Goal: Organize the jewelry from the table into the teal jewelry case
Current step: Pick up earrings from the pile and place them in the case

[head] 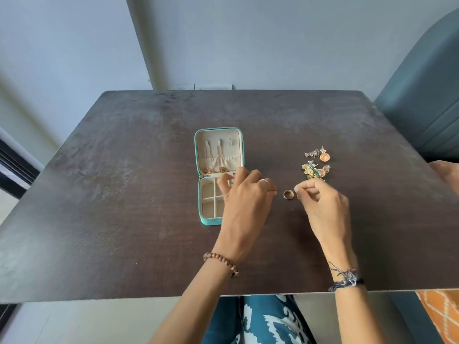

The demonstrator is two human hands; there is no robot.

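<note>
The teal jewelry case (204,220) lies open at the table's middle, lid flat at the back. Two gold chains (214,157) hang on hooks in the lid. The cream tray has several compartments, and those I can see hold nothing. My left hand (244,197) reaches over the tray's right side, its bent fingertips resting on the case and hiding that part. My right hand (320,202) pinches a small piece between thumb and forefinger, mostly hidden, just right of a gold ring (288,194) on the table. A pile of earrings (315,167) lies behind my right hand.
The dark wooden table (124,194) has bare surface left of the case and along its front edge. A teal chair (427,95) stands at the right. Another person's hand (447,175) shows at the right table edge.
</note>
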